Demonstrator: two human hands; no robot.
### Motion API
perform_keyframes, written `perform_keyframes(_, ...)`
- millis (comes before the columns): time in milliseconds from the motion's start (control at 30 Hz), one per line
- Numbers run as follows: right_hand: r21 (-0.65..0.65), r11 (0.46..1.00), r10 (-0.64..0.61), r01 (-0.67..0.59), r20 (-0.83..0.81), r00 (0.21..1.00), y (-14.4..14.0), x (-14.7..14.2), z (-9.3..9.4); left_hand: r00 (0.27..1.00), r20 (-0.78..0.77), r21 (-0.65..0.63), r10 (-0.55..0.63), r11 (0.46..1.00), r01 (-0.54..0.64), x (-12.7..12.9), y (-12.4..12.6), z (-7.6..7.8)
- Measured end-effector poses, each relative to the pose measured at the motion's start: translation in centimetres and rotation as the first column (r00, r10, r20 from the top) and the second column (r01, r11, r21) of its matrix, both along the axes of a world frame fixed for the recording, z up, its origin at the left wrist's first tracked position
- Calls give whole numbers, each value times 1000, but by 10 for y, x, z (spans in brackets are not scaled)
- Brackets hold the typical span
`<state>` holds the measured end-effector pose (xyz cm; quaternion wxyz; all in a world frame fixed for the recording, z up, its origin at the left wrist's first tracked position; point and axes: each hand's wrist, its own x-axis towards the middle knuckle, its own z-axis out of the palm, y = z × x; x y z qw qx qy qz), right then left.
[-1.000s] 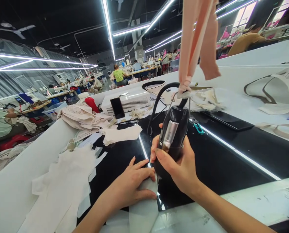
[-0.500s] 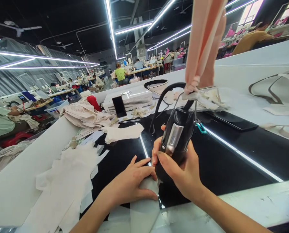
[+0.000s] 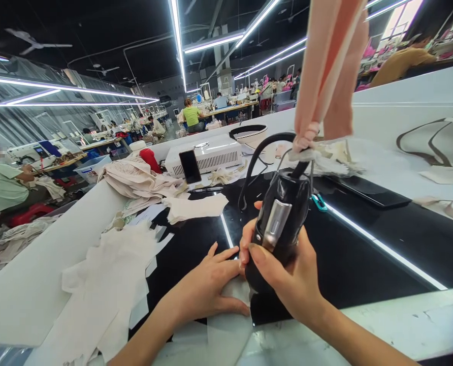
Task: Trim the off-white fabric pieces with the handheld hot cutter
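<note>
Black handheld tool [image 3: 278, 229], upright, nose down on pale fabric piece [image 3: 226, 315] at near edge of black worktop [image 3: 363, 254]. Right hand [image 3: 287, 274] clenched around tool body, thumb across front below metal clip. Left hand [image 3: 207, 287] flat and released, fingers spread, pinning fabric just left of tool nose, fingertips nearly touching right hand. Cord [image 3: 257, 152] looping up and away beyond right hand; pink cloth strip [image 3: 325, 76] hanging above tool. Stack of cut pieces [image 3: 108, 290] further left of left hand; phone [image 3: 190, 166] leaning against white box [image 3: 207, 155], well beyond. Judgement: keep fabric taut, fingertips clear of nose, tool vertical, cord slack.
</note>
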<state>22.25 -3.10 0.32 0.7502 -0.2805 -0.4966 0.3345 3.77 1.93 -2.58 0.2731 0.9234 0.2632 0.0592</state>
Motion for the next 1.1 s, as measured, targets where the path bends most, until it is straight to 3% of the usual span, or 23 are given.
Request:
perform_keyframes(133, 1, 1000, -9, 9, -28, 1000, 2, 6, 5, 989, 32, 135, 145, 980, -148, -4, -17, 8)
perform_keyframes(233, 12, 1000, -10, 10, -40, 999, 3, 14, 8, 961, 43, 302, 272, 914, -271, -8, -38, 11)
perform_keyframes(400, -10, 1000, -3, 3, -66, 998, 5, 20, 8, 979, -1, 471, 204, 864, -180, -15, -64, -4)
perform_keyframes(533, -15, 1000, 11, -11, -50, 999, 5, 19, 7, 991, 65, 527, 115, 839, -132, -27, -57, -20)
perform_keyframes(700, -6, 1000, -19, 19, -25, 999, 3, 20, 3, 997, 80, 500, 0, 865, -41, -42, -39, -15)
perform_keyframes(867, 8, 1000, -25, 25, -9, 1000, 3, 17, 1, 990, 121, 495, 68, 861, -120, -36, -27, -8)
perform_keyframes(1100, -9, 999, -39, 39, 37, 999, 1, 20, -6, 986, 101, 467, 134, 869, -166, -14, -12, -24)
